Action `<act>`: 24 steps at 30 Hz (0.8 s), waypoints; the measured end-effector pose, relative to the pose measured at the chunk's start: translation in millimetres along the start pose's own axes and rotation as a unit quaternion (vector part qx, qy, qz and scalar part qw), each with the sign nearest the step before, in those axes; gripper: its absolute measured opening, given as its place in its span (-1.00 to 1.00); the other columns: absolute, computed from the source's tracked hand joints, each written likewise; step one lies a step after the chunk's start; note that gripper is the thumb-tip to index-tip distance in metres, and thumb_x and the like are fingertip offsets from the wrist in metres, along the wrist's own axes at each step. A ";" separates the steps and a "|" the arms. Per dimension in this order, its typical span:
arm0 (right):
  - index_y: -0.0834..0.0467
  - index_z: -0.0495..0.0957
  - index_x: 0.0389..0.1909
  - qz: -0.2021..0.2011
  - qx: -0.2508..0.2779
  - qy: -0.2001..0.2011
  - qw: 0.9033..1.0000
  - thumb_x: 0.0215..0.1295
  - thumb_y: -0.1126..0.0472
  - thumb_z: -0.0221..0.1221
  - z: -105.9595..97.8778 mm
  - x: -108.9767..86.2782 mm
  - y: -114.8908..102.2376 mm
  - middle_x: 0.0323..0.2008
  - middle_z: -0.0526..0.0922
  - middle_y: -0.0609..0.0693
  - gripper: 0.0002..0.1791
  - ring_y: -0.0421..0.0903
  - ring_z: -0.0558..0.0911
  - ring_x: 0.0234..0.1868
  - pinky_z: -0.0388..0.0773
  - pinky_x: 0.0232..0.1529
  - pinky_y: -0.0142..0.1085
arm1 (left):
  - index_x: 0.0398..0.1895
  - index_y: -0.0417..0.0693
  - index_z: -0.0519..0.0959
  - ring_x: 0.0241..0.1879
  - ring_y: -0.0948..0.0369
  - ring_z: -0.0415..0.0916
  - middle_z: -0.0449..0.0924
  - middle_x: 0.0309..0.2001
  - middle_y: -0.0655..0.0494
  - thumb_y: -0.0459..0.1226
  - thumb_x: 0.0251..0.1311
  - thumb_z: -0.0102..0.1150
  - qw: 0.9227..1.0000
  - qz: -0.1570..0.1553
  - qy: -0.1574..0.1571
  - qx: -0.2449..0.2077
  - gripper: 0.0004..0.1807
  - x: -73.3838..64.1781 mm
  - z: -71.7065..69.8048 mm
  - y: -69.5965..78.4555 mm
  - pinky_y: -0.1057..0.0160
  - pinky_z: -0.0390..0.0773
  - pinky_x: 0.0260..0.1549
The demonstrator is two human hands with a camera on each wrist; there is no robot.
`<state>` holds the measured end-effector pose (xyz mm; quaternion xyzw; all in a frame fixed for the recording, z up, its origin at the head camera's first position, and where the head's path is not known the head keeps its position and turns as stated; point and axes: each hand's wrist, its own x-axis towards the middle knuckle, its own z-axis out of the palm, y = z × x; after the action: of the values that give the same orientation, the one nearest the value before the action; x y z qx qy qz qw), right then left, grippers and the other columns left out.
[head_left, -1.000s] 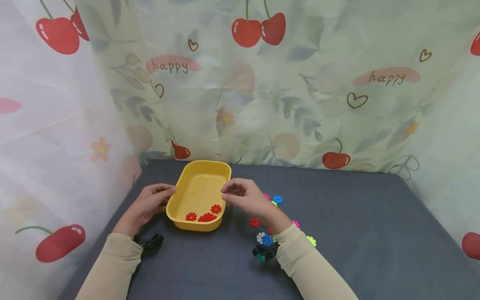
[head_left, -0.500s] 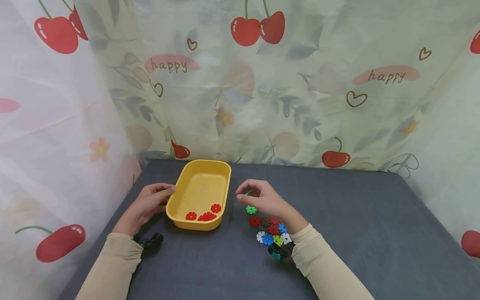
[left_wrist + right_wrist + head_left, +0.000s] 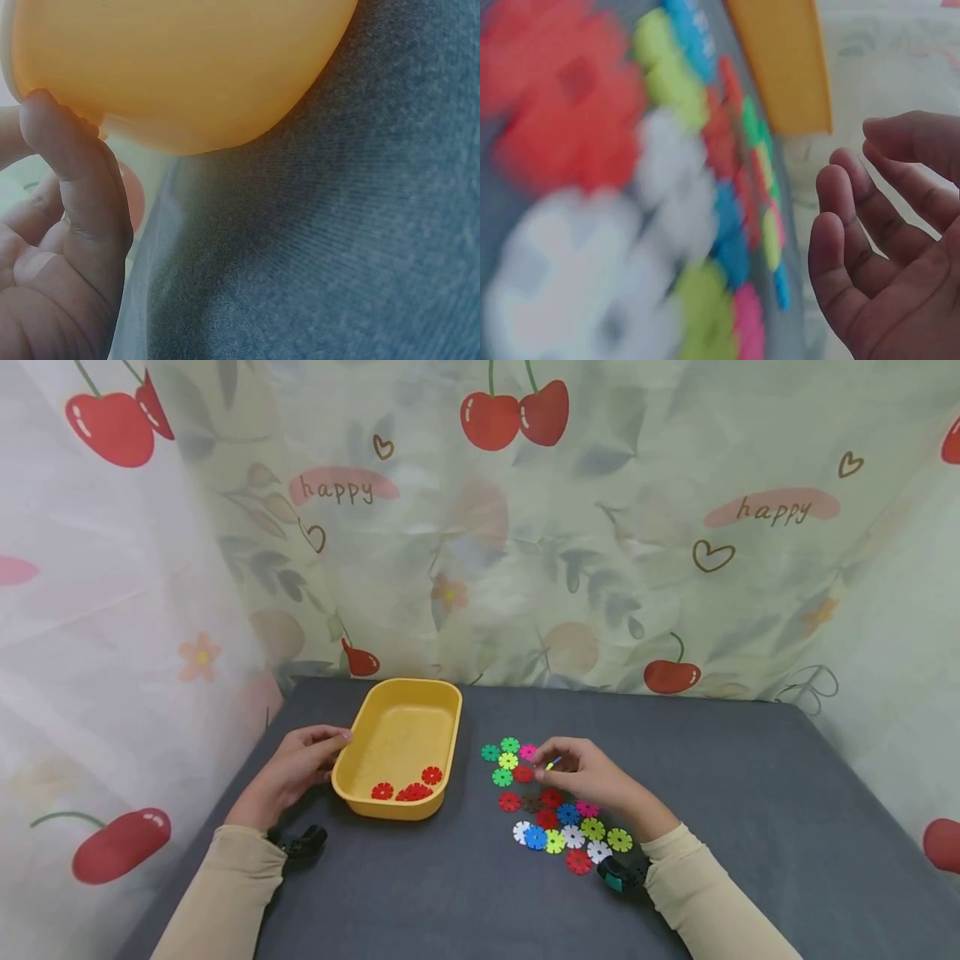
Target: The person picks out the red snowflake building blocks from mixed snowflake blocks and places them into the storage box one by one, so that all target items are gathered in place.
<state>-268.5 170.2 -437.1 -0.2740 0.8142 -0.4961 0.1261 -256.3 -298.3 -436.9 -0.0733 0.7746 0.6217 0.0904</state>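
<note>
From my head, my left hand (image 3: 296,768) holds the side edge of a yellow tub (image 3: 396,735) with bent fingers. The tub sits just to the right of that hand, and a few red discs (image 3: 414,793) lie inside, at the end closest to me. My right hand (image 3: 588,770) is a bit bent and holds nothing. Loose discs (image 3: 573,837) lie under it and around it on the dark worktop (image 3: 750,777). Green discs (image 3: 490,752) are to its left, a pink disc (image 3: 528,752) is just by its fingertips, and red, brown, blue, white and yellow-green ones are nearer to me than the hand.

From my left wrist, my fingertips touch the outside of the tub close to its rim. The worktop spreads out beside the hand.

From my right wrist, there is a small gap between my thumb and fingers. The discs beside the hand look big and blurry, and the tub shows past my fingertips.
</note>
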 end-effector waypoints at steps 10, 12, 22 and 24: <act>0.27 0.63 0.13 0.018 -0.018 -0.047 0.999 0.45 0.26 0.31 -12.7 -13.5 22.8 0.02 0.72 0.22 -0.70 0.07 0.73 -0.05 0.70 -0.11 -0.22 | 0.41 -0.28 0.48 -0.16 0.19 0.64 0.65 -0.01 0.06 0.01 0.52 0.24 1.000 0.008 0.000 -0.003 -0.36 -1.1 -1.2 -2.5 0.27 0.76 -0.14; 0.26 0.63 0.15 0.022 -0.026 -0.058 0.998 0.45 0.25 0.31 -12.3 -13.7 22.3 0.00 0.71 0.20 -0.68 0.04 0.71 -0.10 0.68 -0.14 -0.24 | 0.41 -0.29 0.48 -0.18 0.21 0.65 0.66 -0.03 0.06 0.01 0.52 0.23 1.000 0.008 -0.001 -0.006 -0.36 -1.0 -0.5 -2.4 0.27 0.76 -0.16; 0.24 0.65 0.20 0.043 -0.070 -0.080 0.993 0.46 0.23 0.34 -10.0 -16.1 20.9 -0.12 0.67 0.09 -0.64 -0.09 0.62 -0.27 0.63 -0.26 -0.31 | 0.45 -0.32 0.44 -0.22 0.25 0.68 0.68 -0.05 0.07 -0.01 0.54 0.22 1.000 0.013 -0.009 -0.014 -0.35 -1.7 1.5 0.6 0.27 0.77 -0.21; 0.24 0.66 0.19 0.043 -0.075 -0.082 0.993 0.46 0.24 0.33 -10.3 -16.3 20.8 -0.16 0.65 0.09 -0.65 -0.10 0.60 -0.30 0.61 -0.28 -0.32 | 0.44 -0.31 0.44 -0.21 0.25 0.68 0.69 -0.05 0.07 -0.02 0.53 0.22 1.000 0.012 -0.008 -0.015 -0.35 -1.7 1.6 0.7 0.27 0.77 -0.21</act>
<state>-266.8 194.6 -451.5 -0.2869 0.8470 -0.4039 0.1925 -254.7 -296.7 -436.1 -0.0605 0.7651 0.6351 0.0880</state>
